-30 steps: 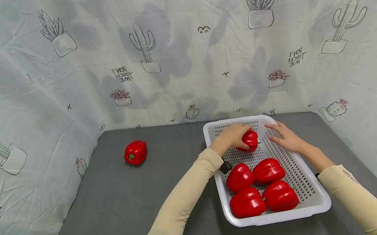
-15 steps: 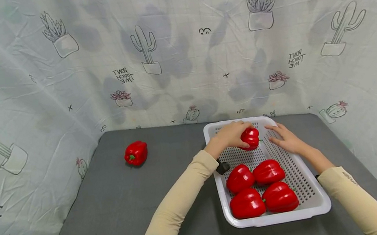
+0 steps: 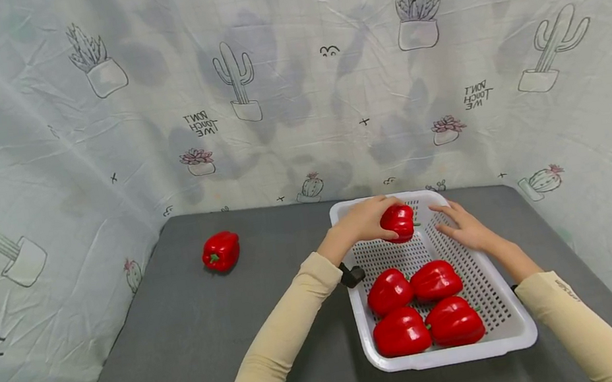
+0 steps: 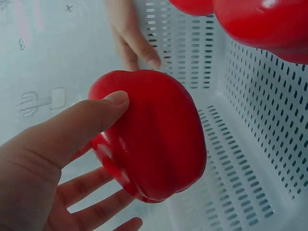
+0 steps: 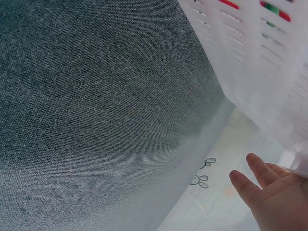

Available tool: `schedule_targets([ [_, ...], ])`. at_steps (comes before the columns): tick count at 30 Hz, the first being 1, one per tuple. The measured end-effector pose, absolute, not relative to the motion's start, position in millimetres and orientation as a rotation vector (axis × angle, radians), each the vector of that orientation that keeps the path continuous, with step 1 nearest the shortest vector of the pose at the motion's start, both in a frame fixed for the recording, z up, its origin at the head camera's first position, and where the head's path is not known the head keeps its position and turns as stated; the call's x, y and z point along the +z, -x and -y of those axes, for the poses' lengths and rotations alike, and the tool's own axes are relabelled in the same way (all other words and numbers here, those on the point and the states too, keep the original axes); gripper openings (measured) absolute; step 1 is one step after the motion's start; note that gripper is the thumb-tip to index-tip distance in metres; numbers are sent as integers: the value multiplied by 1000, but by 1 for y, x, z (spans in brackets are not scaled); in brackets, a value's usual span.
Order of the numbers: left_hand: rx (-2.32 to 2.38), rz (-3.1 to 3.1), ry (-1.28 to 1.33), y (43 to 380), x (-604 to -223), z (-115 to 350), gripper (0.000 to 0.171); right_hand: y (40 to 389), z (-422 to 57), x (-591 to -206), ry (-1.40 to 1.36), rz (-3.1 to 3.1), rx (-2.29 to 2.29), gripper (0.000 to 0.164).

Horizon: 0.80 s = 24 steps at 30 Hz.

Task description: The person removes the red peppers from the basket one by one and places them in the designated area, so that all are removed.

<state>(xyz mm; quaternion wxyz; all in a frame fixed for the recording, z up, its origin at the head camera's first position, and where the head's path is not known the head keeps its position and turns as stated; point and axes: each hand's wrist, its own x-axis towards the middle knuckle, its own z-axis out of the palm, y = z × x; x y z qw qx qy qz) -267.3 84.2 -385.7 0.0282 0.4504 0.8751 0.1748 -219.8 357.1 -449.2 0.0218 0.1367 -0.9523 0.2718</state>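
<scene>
My left hand (image 3: 367,220) grips a red bell pepper (image 3: 398,224) over the far part of a white perforated plastic basket (image 3: 452,355). In the left wrist view the thumb presses on one side of that bell pepper (image 4: 154,130), the other fingers lying beneath and behind it. Several more red bell peppers (image 3: 435,278) lie in the basket's near half. My right hand (image 3: 468,229) is at the basket's right rim, its fingers loosely extended; in the right wrist view, fingers (image 5: 245,187) show beside the outer wall. Nothing is seen in its grasp.
One red bell pepper (image 3: 221,252) lies apart on the grey table (image 3: 198,342), at the back left. Pale cloth (image 3: 278,88) with cactus prints hangs behind the table and along both sides. The basket stands on the right half of the table.
My left hand has lifted the bell pepper a little from the basket's floor and drawn it slightly left. The right hand keeps its place at the rim.
</scene>
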Motion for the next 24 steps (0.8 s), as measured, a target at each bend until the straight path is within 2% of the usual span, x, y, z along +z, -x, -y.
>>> schedule_targets([
  [24, 897, -2818, -1334, 256, -391, -39, 63, 219, -355, -448, -387, 2955, 853, 52],
])
